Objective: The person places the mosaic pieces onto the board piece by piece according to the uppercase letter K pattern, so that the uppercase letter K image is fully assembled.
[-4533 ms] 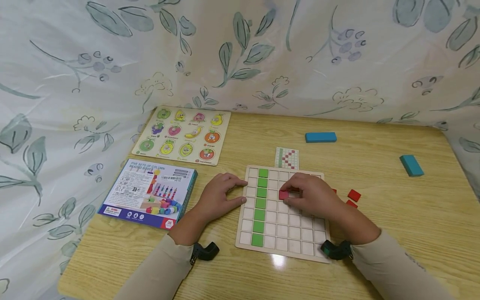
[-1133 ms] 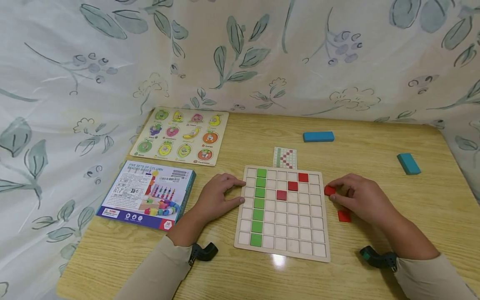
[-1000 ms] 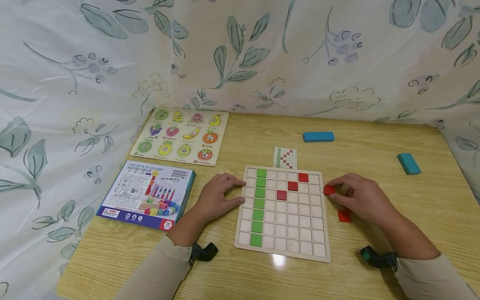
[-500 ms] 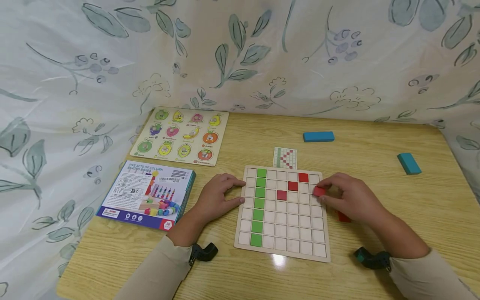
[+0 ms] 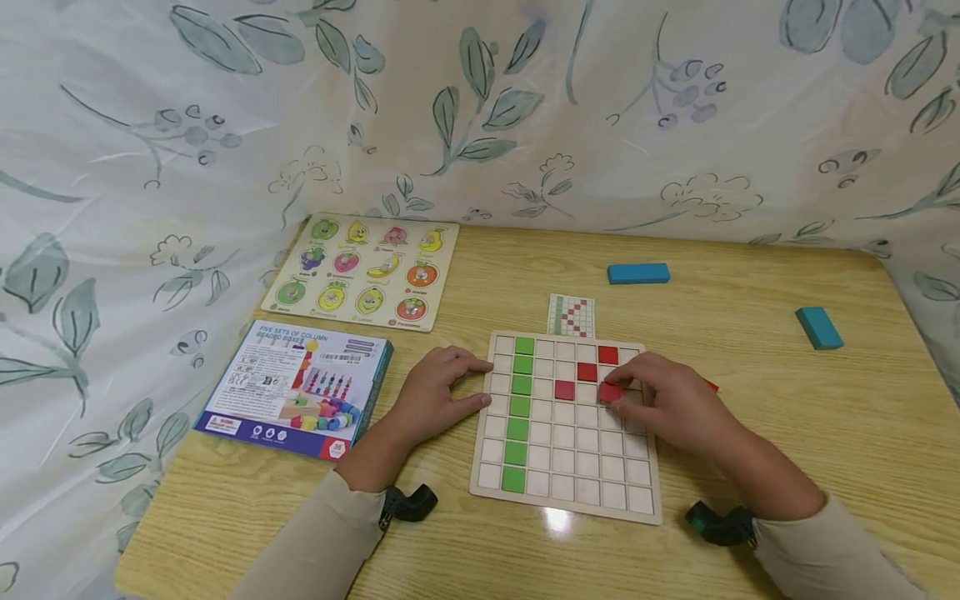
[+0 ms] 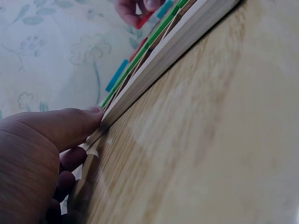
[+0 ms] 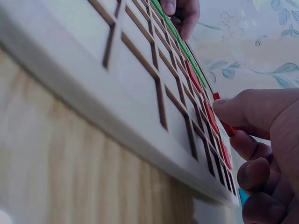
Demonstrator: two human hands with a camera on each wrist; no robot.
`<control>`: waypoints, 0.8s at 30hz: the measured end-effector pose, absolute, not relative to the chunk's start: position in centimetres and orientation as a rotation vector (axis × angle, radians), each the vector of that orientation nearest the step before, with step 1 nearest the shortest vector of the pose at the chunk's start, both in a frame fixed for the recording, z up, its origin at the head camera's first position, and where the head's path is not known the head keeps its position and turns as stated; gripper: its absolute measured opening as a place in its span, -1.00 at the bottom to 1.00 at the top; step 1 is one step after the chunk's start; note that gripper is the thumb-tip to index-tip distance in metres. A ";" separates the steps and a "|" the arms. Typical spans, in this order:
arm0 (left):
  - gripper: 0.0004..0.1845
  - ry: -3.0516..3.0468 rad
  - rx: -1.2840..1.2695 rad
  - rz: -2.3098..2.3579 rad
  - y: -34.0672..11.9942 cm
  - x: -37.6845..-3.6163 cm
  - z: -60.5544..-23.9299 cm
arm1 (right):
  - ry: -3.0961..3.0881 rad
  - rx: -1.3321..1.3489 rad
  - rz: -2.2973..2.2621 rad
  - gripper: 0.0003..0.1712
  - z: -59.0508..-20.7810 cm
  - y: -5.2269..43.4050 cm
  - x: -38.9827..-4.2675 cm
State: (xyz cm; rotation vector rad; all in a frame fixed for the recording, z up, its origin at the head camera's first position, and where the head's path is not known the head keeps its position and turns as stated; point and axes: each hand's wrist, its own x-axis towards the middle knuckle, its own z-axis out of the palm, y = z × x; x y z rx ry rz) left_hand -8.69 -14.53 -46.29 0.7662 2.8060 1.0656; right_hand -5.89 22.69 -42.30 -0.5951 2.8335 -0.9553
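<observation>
My right hand point(image 5: 675, 408) pinches a red square tile point(image 5: 610, 392) between thumb and fingers, over the right part of a wooden grid board point(image 5: 562, 505). In the right wrist view the thumb presses the held tile's face point(image 7: 227, 128) close above the grid. My left hand point(image 5: 435, 396) touches the board's left edge with thumb and index fingertips; in the left wrist view its thumb point(image 6: 88, 119) lies against that edge. A column of green tiles point(image 5: 518, 407) fills the second column. Three red tiles point(image 5: 587, 372) sit in a diagonal from the top right.
A small pattern card point(image 5: 572, 316) lies at the board's far edge. Another red tile point(image 5: 712, 386) shows partly behind my right hand. Two blue blocks point(image 5: 638, 273) lie farther back and right. Leftward are a fruit puzzle board point(image 5: 360, 267) and a toy box point(image 5: 296, 387).
My right hand let go of an earlier red tile in the grid, took another from the table at right, and has moved left with it over the board. My left hand stays in place.
</observation>
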 end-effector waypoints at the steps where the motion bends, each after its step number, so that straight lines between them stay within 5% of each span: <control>1: -0.54 2.807 0.764 1.063 -14.5 -8.7 -46.3 | 2.826 -0.598 -0.960 -0.67 -42.4 22.5 -5.9; 24: -0.54 2.799 0.770 1.054 -14.5 -8.8 -46.2 | 2.722 -0.729 -1.008 -0.65 -43.1 17.4 -5.5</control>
